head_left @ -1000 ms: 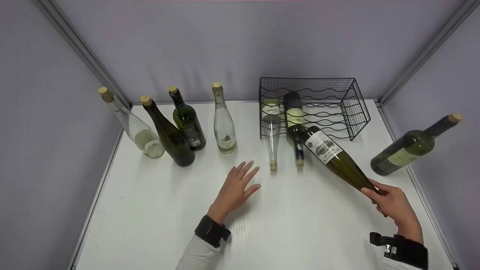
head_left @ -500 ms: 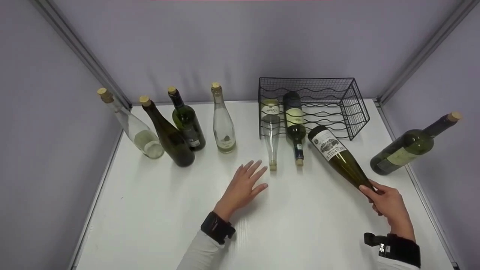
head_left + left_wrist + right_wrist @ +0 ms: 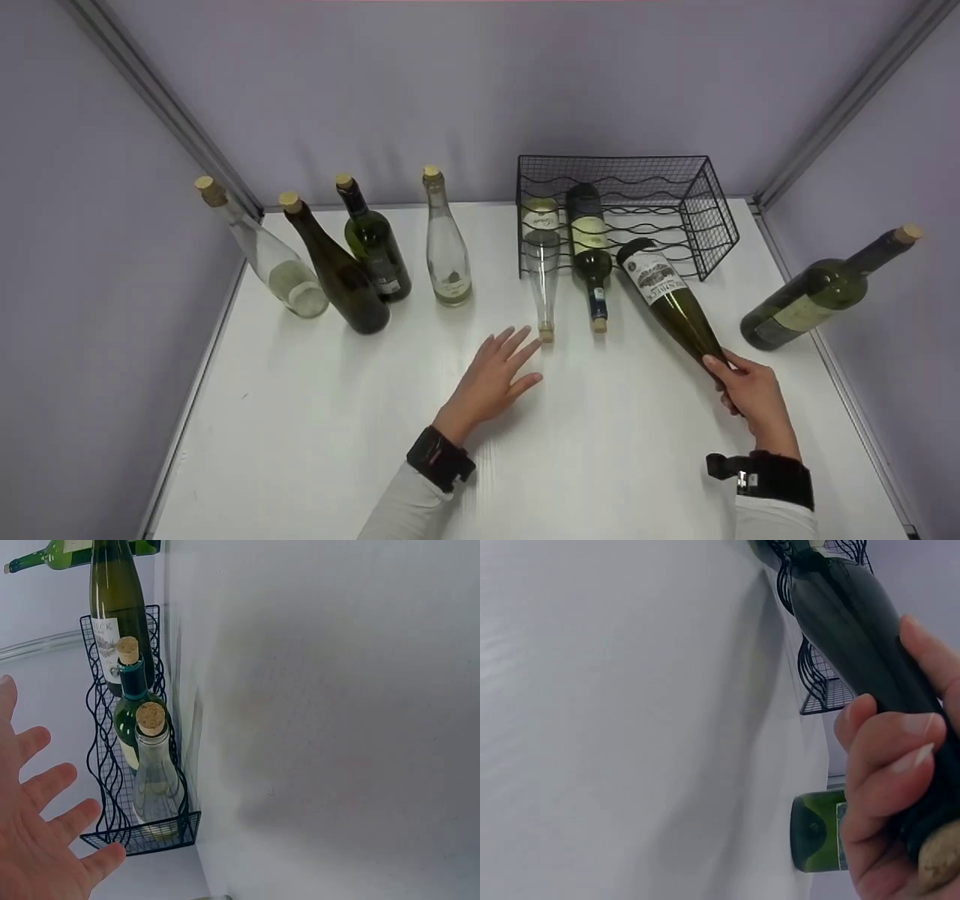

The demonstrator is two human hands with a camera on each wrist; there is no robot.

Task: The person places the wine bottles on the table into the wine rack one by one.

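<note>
My right hand (image 3: 752, 390) grips a dark green wine bottle (image 3: 679, 311) by its neck, the fingers wrapped round it in the right wrist view. Its white-labelled base end points up and left, overlapping the front of the black wire wine rack (image 3: 709, 217) in the head view. The cork (image 3: 939, 859) shows just past my fingers. My left hand (image 3: 491, 382) is spread with straight fingers and holds nothing, close to the corked neck of a clear bottle (image 3: 544, 262) lying in the rack. Beside that one lies a green bottle (image 3: 592, 262) with a cream label, neck forward.
On the left stand a clear bottle (image 3: 281, 270), a dark brown bottle (image 3: 341, 281), a green bottle (image 3: 379, 255) and another clear bottle (image 3: 448, 255), all corked. A green corked bottle (image 3: 814, 300) stands right of the rack, near the side wall (image 3: 885, 315).
My right hand has moved left with the gripped bottle, whose base end swung right, away from the lying green bottle, then up over the rack's front. My left hand has drifted slightly right.
</note>
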